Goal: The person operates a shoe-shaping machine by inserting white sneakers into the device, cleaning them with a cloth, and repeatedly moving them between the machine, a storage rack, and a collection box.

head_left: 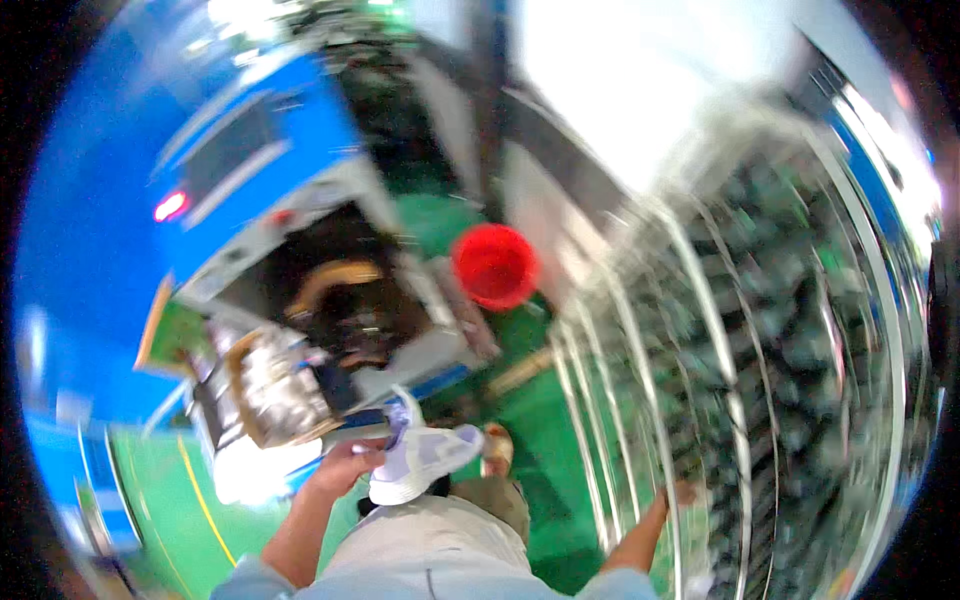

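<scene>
In front of my waist, my left hand [352,466] is closed on a white and pale lavender shoe [430,462]. The shoe is tilted, with a pale strap or tongue standing up from it. Off to the right, my right hand [682,493] reaches in at the white metal bars of a rack [648,370]. Blur and the bars hide its fingers, so whether it touches anything cannot be made out.
A blue machine [300,115] with a dark open bay stands ahead on the left. Before it sits a brown-rimmed box [250,400] of crumpled whitish material. A red bucket [495,267] stands mid-view. Dark items [790,340] fill the rack over the green floor [550,430].
</scene>
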`<state>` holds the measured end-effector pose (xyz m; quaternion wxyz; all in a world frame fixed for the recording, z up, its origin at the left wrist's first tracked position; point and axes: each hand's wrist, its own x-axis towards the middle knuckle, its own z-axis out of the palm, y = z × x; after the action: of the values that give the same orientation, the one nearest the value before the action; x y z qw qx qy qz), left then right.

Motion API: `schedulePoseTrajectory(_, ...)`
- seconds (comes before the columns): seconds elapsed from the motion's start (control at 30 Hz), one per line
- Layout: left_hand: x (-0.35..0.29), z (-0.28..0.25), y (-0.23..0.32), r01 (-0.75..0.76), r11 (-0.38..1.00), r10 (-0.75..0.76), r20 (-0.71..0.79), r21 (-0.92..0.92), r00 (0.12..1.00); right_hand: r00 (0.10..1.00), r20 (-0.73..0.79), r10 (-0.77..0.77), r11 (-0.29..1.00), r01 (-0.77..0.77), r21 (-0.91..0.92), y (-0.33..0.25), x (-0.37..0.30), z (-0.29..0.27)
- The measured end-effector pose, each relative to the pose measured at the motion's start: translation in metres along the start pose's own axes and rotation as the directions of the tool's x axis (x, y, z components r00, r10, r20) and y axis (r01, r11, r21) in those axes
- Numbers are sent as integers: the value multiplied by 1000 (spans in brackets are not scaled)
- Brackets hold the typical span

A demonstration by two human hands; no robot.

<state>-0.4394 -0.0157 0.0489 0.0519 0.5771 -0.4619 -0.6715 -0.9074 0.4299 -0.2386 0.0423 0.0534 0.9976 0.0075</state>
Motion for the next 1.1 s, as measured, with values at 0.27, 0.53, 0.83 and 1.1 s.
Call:
schedulePoseTrajectory(0.27,-100,-247,-109,-633,507,348,-533,-585,771,562,12,-827,329,467,821,-300,-216,-112)
schedulePoseTrajectory(0.53,-29,-341,-253,133,976,-216,-869,-175,444,-25,-592,-805,-454,668,590,-498,-427,-309)
schedulePoseTrajectory(0.83,36,-374,-210,-71,853,496,-764,516,411,-319,-862,-394,-310,929,-201,-648,-538,-330)
schedulePoseTrajectory(1.1,203,-685,-215,55,982,136,-883,179,448,-347,-851,-394,-294,925,-241,-654,-557,-321)
